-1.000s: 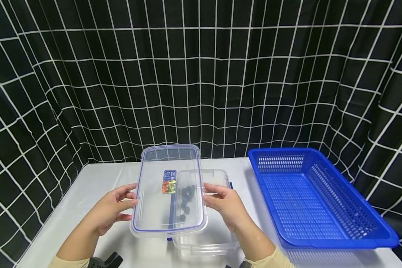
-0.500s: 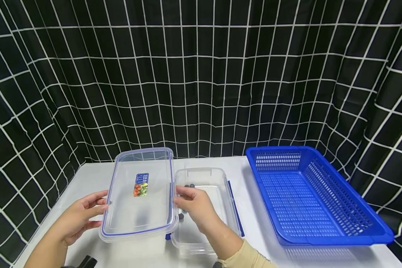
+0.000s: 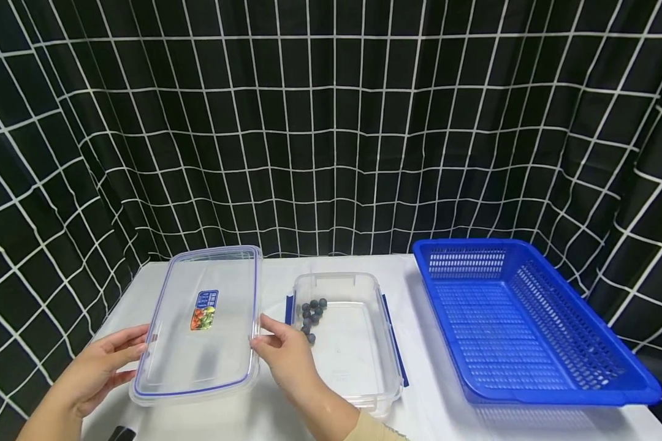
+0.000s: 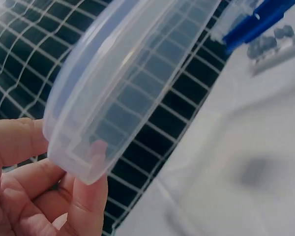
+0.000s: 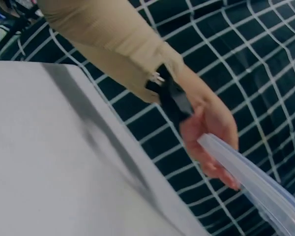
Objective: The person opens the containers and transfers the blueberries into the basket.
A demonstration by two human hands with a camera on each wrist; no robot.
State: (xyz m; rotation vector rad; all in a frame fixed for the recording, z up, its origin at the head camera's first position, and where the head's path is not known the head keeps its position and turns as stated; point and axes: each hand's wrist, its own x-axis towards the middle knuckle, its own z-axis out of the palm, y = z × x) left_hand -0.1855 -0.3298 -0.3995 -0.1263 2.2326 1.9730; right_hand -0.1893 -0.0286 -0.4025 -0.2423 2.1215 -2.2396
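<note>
Both hands carry a clear plastic lid [image 3: 179, 352] with a blue seal and a fruit-printed sticker, tilted above the left part of the table. My left hand [image 3: 102, 370] grips its left edge; in the left wrist view the thumb and fingers [image 4: 86, 201] lie on opposite sides of the rim. My right hand [image 3: 289, 361] pinches the right edge between thumb and forefinger. Just beyond that hand, a clear food container [image 3: 358, 367] stands uncovered, its blue side latches [image 3: 395, 343] folded down. Several blueberries [image 3: 313, 313] lie along its left side.
A large blue perforated basket [image 3: 502, 331] stands on the right of the white table [image 3: 270, 404]. Behind and beside the table hangs a black curtain [image 3: 331, 122] with a white grid. The right wrist view shows a beige sleeve [image 5: 108, 44] and a black wrist device [image 5: 174, 101].
The lid has moved left, from over the container to beside it, with both hands still holding its edges. The container and its blueberries now show uncovered.
</note>
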